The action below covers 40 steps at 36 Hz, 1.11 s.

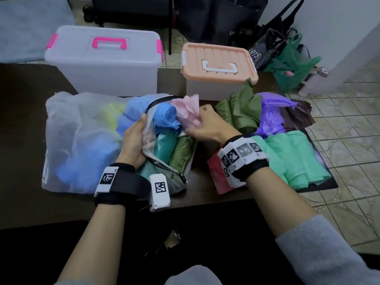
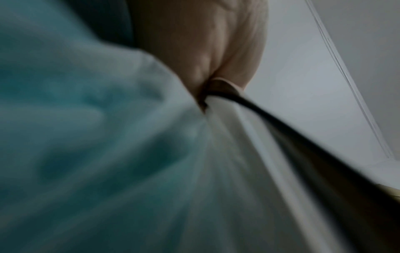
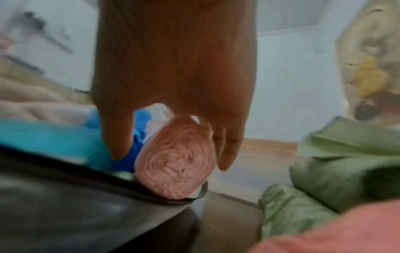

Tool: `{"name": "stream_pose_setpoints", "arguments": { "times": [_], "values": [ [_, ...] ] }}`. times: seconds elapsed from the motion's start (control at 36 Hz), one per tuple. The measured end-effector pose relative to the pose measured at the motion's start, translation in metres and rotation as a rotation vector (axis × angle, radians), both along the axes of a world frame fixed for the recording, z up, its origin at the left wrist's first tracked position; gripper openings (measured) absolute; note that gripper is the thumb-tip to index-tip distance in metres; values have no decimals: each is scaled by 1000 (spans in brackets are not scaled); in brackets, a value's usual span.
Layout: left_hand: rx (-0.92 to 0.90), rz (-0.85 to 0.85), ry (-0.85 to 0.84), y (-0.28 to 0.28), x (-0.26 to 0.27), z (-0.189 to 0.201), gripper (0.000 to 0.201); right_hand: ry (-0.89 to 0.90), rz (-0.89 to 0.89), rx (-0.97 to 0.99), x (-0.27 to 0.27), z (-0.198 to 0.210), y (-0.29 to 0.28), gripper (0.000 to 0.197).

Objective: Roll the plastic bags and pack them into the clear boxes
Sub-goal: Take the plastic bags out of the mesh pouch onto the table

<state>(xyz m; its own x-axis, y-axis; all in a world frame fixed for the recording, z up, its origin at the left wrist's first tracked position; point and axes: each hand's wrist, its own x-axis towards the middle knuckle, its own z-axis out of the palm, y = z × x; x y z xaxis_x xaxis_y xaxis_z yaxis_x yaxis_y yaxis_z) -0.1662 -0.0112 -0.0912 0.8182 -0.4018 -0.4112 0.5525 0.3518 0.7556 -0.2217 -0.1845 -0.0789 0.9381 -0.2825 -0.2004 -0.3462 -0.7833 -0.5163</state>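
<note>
Left hand: the left hand (image 1: 133,140) is seen at 9 o'clock of the open pouch mouth; its fingers are curled over the black-zipped rim of the translucent zip pouch (image 1: 162,153), and in the left wrist view the rim (image 2: 218,95) is pinched between thumb and finger.
Right hand: the right hand (image 1: 205,125) is held at 3 o'clock of the pouch mouth; its fingers are closed round the pink rolled plastic bag (image 1: 190,114), whose spiral end (image 3: 176,159) is shown between thumb and fingers in the right wrist view, resting on the zip rim.
Pouch contents: a blue rolled plastic bag (image 1: 166,118) is lodged at 12 o'clock, just beside the pink one; a teal rolled bag (image 1: 164,145) and an olive rolled bag (image 1: 183,151) are laid side by side toward 6 o'clock.
Clear boxes: the large clear box with pink latches (image 1: 102,60) is placed at 11 o'clock of the pouch, the smaller clear box with a peach lid (image 1: 218,68) at 1 o'clock; both lids are on.
Loose bags: olive-green bags (image 1: 240,112), purple bags (image 1: 271,114), mint-green bags (image 1: 292,159) and a red bag (image 1: 216,175) are piled at 3 o'clock of the pouch on the dark table (image 1: 24,128).
Large sack: a big translucent white sack (image 1: 82,138) with blue showing through is laid at 9 o'clock, touching the pouch.
</note>
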Motion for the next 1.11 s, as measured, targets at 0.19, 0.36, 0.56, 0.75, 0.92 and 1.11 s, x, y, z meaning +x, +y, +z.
{"name": "stream_pose_setpoints", "arguments": {
  "times": [0.19,0.36,0.56,0.75,0.92,1.11],
  "values": [
    [-9,-22,-7,-1,-4,4,29,-69,63,-517,8,-11,32,93],
    [-17,-19,-23,-2,-8,9,29,-3,40,-517,13,-11,37,65],
    [2,-8,-20,-2,-6,5,28,-51,-62,-111,0,9,8,72],
    [15,-1,-43,-2,-4,0,26,-388,-406,391,-36,33,-32,38],
    [48,-24,-69,-1,2,-11,27,-607,-631,313,-59,57,-82,57],
    [123,-30,-75,0,11,-23,33,-359,-623,-5,-68,43,-120,66]
  ]
}}
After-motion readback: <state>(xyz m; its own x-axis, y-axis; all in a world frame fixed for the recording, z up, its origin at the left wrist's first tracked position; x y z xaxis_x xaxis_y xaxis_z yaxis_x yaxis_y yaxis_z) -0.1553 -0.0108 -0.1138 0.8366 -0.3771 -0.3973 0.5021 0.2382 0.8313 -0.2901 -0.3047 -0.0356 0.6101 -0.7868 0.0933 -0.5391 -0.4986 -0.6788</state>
